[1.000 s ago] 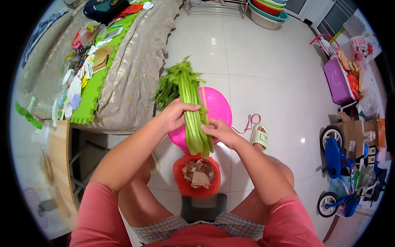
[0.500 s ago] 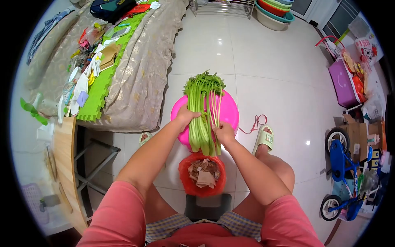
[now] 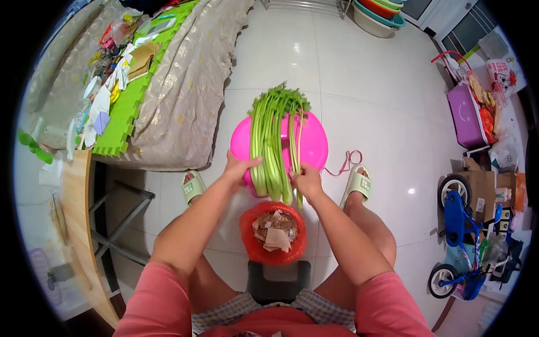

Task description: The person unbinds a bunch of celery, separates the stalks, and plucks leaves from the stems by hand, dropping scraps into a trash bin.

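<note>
A bunch of green celery (image 3: 267, 151) lies over a round pink plastic stool (image 3: 315, 140), leaves at the far side and stalk ends towards me. My left hand (image 3: 238, 167) is at the bunch's left edge, thumb stretched out against the outer stalks and apart from the fingers, which are partly hidden. Closed around the lower part of a few thinner celery stalks on the right is my right hand (image 3: 307, 181). A gap showing the pink stool separates these stalks from the main bunch. Below the stalk ends stands a bin with a red bag (image 3: 250, 247), holding brown paper scraps (image 3: 277, 239).
A cloth-covered bed or couch (image 3: 188, 84) with a cluttered green foam mat (image 3: 115, 137) stands at left. A wooden table (image 3: 77, 185) is nearer. Right, there are a purple box (image 3: 466, 115) and a blue child's bike (image 3: 457, 219). A red strap (image 3: 349, 160) lies on the floor.
My left hand has slid left, off the top of the bunch to its edge. The gap between the main bunch and the stalks in my right hand has widened. The view has shifted slightly.
</note>
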Available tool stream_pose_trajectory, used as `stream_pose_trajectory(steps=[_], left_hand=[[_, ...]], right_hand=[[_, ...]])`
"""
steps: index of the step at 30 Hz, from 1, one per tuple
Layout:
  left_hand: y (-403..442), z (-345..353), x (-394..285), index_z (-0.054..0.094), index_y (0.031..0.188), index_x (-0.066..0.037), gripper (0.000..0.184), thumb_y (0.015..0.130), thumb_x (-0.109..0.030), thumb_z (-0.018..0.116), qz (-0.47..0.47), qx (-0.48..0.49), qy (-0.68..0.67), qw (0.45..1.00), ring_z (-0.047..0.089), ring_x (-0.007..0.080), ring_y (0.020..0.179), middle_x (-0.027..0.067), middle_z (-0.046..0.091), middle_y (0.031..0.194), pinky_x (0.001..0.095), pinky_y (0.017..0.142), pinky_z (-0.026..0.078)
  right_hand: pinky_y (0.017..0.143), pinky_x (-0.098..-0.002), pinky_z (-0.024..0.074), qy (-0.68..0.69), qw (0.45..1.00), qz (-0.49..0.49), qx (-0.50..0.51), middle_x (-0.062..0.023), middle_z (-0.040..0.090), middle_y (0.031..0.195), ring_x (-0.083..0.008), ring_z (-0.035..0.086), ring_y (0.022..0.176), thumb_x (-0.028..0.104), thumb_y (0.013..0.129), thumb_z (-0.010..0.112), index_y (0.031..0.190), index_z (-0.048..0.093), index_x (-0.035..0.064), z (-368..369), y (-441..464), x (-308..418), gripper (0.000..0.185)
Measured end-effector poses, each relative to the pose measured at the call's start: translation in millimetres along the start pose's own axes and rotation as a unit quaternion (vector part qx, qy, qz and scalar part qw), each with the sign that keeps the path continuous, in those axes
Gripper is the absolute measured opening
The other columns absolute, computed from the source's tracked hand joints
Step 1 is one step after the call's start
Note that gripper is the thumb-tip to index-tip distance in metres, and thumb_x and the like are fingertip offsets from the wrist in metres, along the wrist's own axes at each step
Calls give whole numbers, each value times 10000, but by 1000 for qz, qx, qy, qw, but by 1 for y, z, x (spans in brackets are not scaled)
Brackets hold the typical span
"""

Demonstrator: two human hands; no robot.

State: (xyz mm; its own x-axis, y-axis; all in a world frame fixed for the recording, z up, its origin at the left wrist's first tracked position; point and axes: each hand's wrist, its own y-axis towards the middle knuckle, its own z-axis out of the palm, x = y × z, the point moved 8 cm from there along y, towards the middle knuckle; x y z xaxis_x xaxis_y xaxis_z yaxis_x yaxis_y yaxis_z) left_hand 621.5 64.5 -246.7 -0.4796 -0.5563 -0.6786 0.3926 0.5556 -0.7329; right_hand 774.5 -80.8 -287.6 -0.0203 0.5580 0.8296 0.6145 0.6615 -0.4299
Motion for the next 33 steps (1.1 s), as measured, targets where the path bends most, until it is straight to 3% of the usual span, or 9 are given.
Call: stream_pose_trajectory(steps=[4,9,16,20,22,24,27,28,33], left_hand=[[41,-6,-32,298,1320,-76,800,696,-315,737,169,-14,52,984,435,314,1167,206,378,1287,502,961,348],[14,14,-74,524,1139,-66,432,762,-246,636,337,-206,495,774,476,330,1108,161,471,1240,441,918,369],[15,-8,-56,579,1054,-18,343,750,-173,618,278,-151,415,853,597,347,887,189,632,923,470,813,437],[-10,-6,-42,544,1107,-48,383,745,-159,604,188,-72,466,862,520,338,1014,184,563,1061,436,884,403],[-52,-16,-50,516,1108,-38,408,740,-176,625,418,-258,455,742,532,346,975,180,561,1039,426,854,429],[-59,-36,16,492,1091,-29,424,732,-193,646,334,-214,473,787,541,350,940,173,558,1016,437,836,435],[-31,-41,154,501,1136,-20,483,783,-342,569,18,-25,558,830,493,355,1110,216,535,1130,415,918,419],[-12,-33,206,518,1147,-30,493,787,-366,545,58,64,662,745,518,364,1074,220,550,1098,419,902,431],[-39,-24,234,551,1025,-4,435,767,-354,562,2,-20,509,861,573,387,961,233,600,1000,422,843,460]], right_hand=[[569,-267,472,101,995,-11,-3,-60,592,771,-131,557,639,9,829,560,959,580,-6,9,32,13,133],[661,-296,527,284,952,75,88,-98,611,835,-173,595,703,37,861,519,1024,554,-16,7,27,46,175],[709,-297,534,320,942,-52,89,-127,626,882,-186,624,762,31,866,511,1037,512,-12,-42,-5,124,176],[756,-280,515,304,925,-210,92,-117,621,886,-170,620,780,-1,845,525,1034,486,-5,-65,-72,182,192],[756,-283,518,276,920,-252,117,-108,618,865,-167,625,779,8,825,557,1056,480,2,-64,-104,185,244],[740,-283,522,289,924,-202,147,-104,615,849,-166,626,772,11,823,561,1074,472,3,-66,-132,180,267],[679,-284,525,275,935,-162,152,-91,606,804,-162,623,738,19,831,549,1136,442,2,-75,-139,187,324],[648,-284,518,256,942,-155,152,-85,598,788,-167,614,697,28,831,554,1143,452,3,-76,-135,187,329],[651,-284,490,274,927,-165,195,-90,582,811,-155,576,681,6,857,491,1212,439,-16,-78,-114,162,360]])
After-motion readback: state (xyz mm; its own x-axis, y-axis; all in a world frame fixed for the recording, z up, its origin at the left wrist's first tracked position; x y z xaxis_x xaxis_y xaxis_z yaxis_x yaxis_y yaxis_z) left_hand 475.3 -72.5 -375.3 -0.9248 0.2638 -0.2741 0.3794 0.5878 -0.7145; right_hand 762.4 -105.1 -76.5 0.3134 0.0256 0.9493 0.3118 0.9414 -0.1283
